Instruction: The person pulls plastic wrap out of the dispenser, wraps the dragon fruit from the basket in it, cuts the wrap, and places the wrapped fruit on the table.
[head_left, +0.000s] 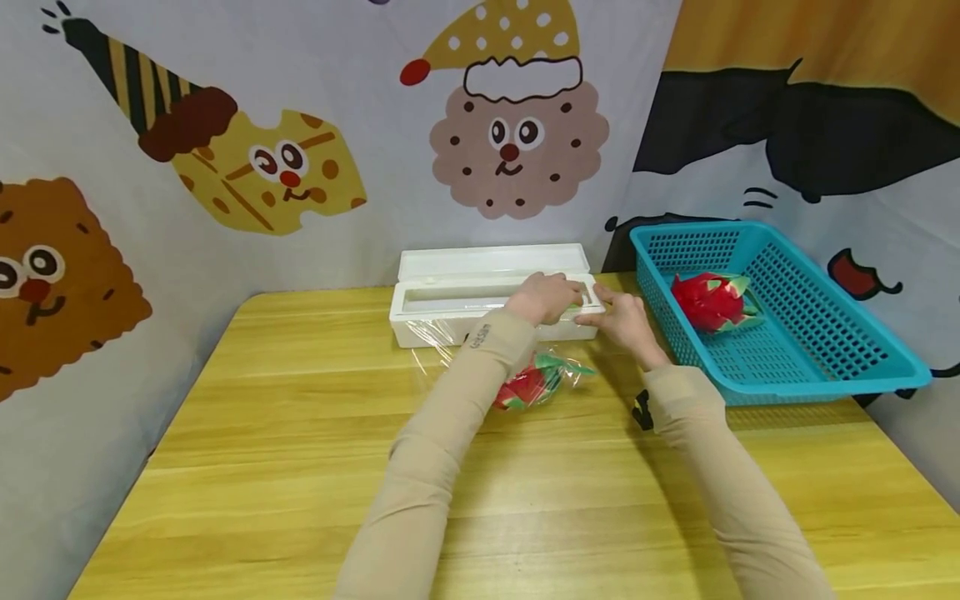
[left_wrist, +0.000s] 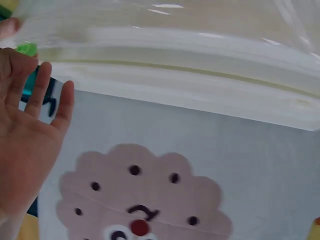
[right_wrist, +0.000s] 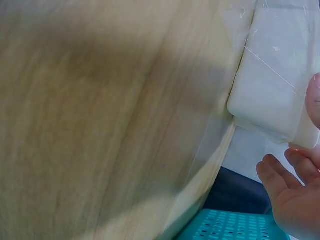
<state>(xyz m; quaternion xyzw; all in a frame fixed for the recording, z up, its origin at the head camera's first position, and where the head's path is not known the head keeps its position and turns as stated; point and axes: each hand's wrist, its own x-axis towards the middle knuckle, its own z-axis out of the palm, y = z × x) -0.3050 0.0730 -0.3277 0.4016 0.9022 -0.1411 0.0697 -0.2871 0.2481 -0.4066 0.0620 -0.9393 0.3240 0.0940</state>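
A long white cling film box (head_left: pixel 408 333) stands at the back of the table with its lid raised. My left hand (head_left: pixel 546 298) is at the box's right end, its fingers curled at a small green slide cutter (left_wrist: pixel 27 49); the thumb is hidden in the left wrist view. At that same end my right hand (head_left: pixel 626 321) holds the corner, thumb on the front and fingers behind. Clear film (left_wrist: pixel 210 35) stretches over the box and hangs down its front. Before the box lies a red dragon fruit (head_left: pixel 522 387) with green tips under film, partly hidden by the left sleeve.
A blue plastic basket (head_left: pixel 825 388) stands at the right, close to my right forearm, with another dragon fruit (head_left: pixel 712 302) inside. Behind the wooden table (head_left: pixel 300 467) hangs a cloth (head_left: pixel 390 225) printed with cartoon biscuits.
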